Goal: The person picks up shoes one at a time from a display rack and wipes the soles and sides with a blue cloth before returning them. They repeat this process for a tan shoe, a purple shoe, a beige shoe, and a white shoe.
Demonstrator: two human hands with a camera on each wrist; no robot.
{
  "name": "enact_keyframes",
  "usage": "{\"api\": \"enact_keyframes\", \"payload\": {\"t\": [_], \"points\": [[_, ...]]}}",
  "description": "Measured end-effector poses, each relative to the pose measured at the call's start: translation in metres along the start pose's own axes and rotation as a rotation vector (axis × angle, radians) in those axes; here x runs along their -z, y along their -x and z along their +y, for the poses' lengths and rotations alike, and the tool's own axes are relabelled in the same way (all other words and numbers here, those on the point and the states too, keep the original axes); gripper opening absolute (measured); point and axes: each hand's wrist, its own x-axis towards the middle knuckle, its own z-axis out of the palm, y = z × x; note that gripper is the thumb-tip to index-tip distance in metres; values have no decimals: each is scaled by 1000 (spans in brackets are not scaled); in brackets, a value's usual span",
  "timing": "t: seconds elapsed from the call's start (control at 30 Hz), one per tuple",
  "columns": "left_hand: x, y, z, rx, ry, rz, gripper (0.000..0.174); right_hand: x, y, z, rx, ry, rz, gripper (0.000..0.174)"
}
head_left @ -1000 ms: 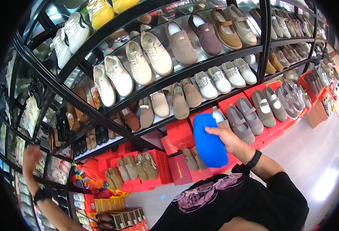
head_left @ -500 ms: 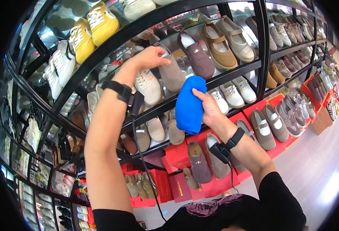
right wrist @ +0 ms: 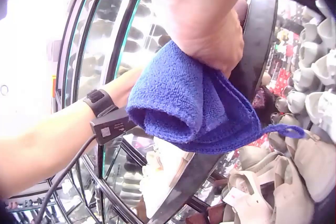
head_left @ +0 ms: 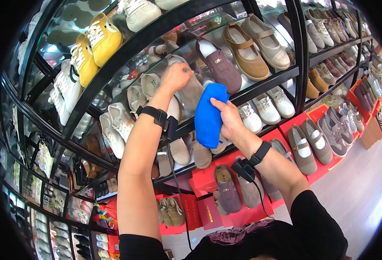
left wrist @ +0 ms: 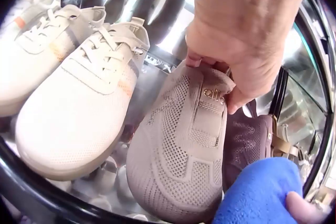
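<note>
My left hand (head_left: 177,77) grips a taupe mesh slip-on shoe (left wrist: 178,140) on the glass shelf. In the left wrist view its fingers reach into the shoe's opening, and the thumb lies outside by the metal lettering. My right hand (head_left: 233,120) holds a folded blue towel (head_left: 210,117), thumb on top, in front of the shelf edge. A small hanging loop (right wrist: 286,129) sticks out from the towel's corner in the right wrist view. Right of the gripped shoe stands a plum slip-on (head_left: 221,71); on its left are cream lace-up sneakers (left wrist: 79,98).
A black shelf rail (head_left: 260,81) runs below the shoes. Brown and grey strap shoes (head_left: 247,54) stand farther right. Under them are white sneakers (head_left: 267,108) on a lower shelf, then red shoe boxes (head_left: 215,216) with shoes on top. Cables hang from both wrist cameras.
My left hand has come from low at the left up to the taupe shoe and taken hold of it. My right hand has moved the towel up and left.
</note>
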Motion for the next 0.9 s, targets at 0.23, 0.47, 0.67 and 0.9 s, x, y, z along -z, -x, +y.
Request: {"api": "enact_keyframes", "payload": {"t": [0.23, 0.47, 0.67, 0.9], "points": [[28, 58, -13, -105, 434, 75, 22, 15, 29, -21, 16, 100, -87, 31], [51, 194, 24, -174, 798, -228, 16, -28, 48, -54, 738, 872, -131, 36], [53, 259, 25, -176, 842, -291, 14, -43, 110, -6, 959, 1526, -382, 40], [54, 319, -19, -107, 799, 42, 13, -56, 206, 76, 793, 1536, -313, 45]]}}
